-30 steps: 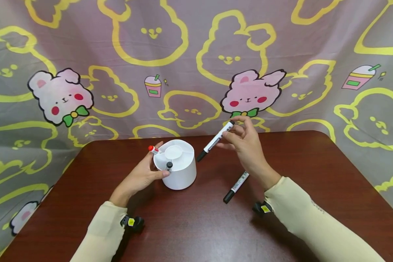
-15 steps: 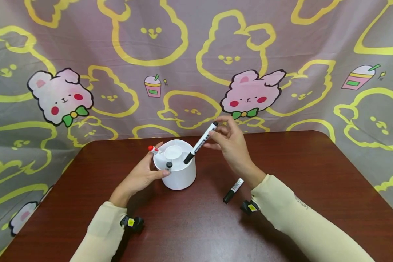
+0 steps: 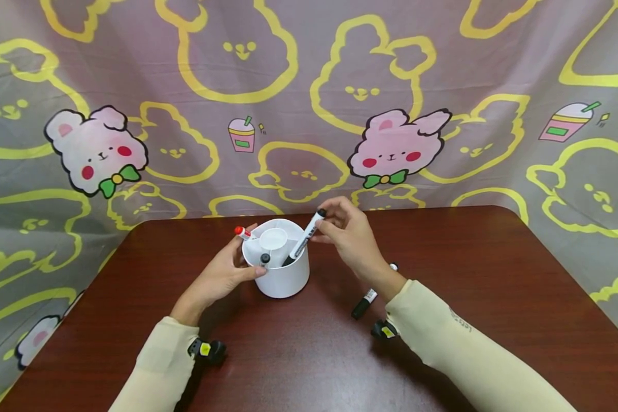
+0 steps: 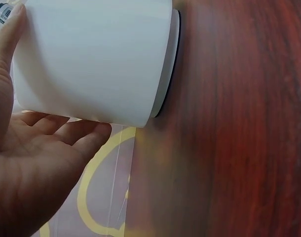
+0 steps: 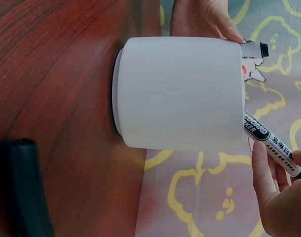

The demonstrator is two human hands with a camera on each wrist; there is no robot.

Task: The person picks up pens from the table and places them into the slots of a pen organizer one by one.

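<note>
A round white pen holder (image 3: 283,281) with compartments stands on the table. My left hand (image 3: 220,273) grips it from the left, its thumb at the front rim. A red-ended marker (image 3: 244,233) and a black-ended marker (image 3: 265,260) stand in the holder on that side. My right hand (image 3: 351,236) pinches a white whiteboard marker (image 3: 306,237) near its upper end. That marker is tilted, its black cap down inside the holder's right front compartment. In the right wrist view the marker's printed barrel (image 5: 271,140) shows above the rim; its lower end is hidden by the holder wall.
Another black-capped marker (image 3: 364,304) lies on the brown table (image 3: 298,366), partly hidden under my right wrist. Its dark cap (image 5: 24,187) looms close in the right wrist view. A patterned curtain (image 3: 298,114) hangs behind the table.
My right hand has moved left and slightly down, carrying the marker from beside the holder to over its rim and then cap-first into it. The left hand and holder stay put.
</note>
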